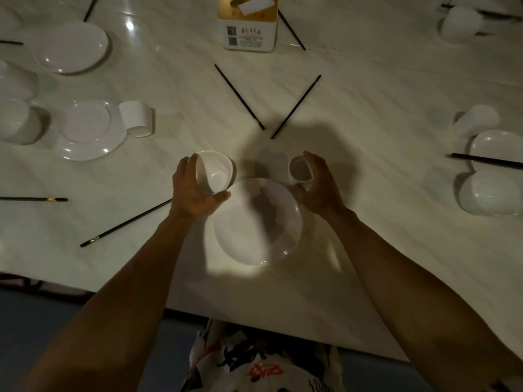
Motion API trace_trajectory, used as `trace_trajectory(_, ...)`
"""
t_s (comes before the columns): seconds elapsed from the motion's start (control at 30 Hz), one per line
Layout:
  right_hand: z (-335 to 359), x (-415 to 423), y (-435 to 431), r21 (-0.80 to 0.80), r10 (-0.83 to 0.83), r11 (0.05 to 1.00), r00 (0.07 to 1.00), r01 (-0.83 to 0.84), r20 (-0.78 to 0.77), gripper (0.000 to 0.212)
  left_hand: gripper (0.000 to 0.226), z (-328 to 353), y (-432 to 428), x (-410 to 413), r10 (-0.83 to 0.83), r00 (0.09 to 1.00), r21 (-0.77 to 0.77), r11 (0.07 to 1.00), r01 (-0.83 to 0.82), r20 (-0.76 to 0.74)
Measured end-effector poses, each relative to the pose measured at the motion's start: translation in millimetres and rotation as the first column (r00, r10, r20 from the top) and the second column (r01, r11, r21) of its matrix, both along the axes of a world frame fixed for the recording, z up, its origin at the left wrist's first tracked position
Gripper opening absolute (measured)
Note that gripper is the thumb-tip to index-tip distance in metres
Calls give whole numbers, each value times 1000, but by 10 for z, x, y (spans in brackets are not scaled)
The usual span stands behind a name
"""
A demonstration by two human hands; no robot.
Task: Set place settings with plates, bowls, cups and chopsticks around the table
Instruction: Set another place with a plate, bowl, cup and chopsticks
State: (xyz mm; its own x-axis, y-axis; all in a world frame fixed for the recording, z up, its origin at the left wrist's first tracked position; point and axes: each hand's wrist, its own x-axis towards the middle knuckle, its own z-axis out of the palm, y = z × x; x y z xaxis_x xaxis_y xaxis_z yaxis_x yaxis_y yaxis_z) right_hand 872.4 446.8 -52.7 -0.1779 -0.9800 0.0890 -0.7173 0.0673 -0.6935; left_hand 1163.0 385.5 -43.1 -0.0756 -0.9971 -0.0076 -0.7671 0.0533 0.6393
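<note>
A white plate (256,224) lies on the pale table (353,89) right in front of me. My left hand (195,190) grips a white bowl (216,172) at the plate's upper left; the bowl is tilted with its opening toward me. At the plate's upper right, my right hand (318,185) is curled round a small white cup (300,172), mouth up. Two black chopsticks (240,97) (295,107) lie apart in a V just beyond both hands. Another chopstick (126,223) runs out from under my left wrist.
To the left are plates (72,48) (90,131), overturned bowls and a tipped cup (137,118). A tissue box (248,22) stands at the far middle. At right sit a plate (498,145), bowls, cups and a chopstick (486,160). The table edge (254,315) is near my body.
</note>
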Motion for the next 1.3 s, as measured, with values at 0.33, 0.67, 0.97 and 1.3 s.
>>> trace_trajectory(0.33, -48, 235, 235, -41, -187, 981, 981, 189, 50, 79, 109, -52, 52, 14, 40, 996, 18, 999, -39, -79)
trace_trajectory(0.67, -23, 324, 328, 49, -252, 967, 965, 249, 69, 103, 124, -4, 219, 72, 54, 987, 21, 998, -51, -152)
trace_trajectory(0.97, -206, 698, 913, 248, -558, 827, 789, 504, 258, 63, 44, -23, 1048, 59, 291, 913, 165, 954, -252, -287)
trace_trajectory(1.3, -209, 709, 870, 251, -556, 828, 795, 502, 244, 61, 22, -80, 960, 19, 359, 865, 260, 925, -278, -350)
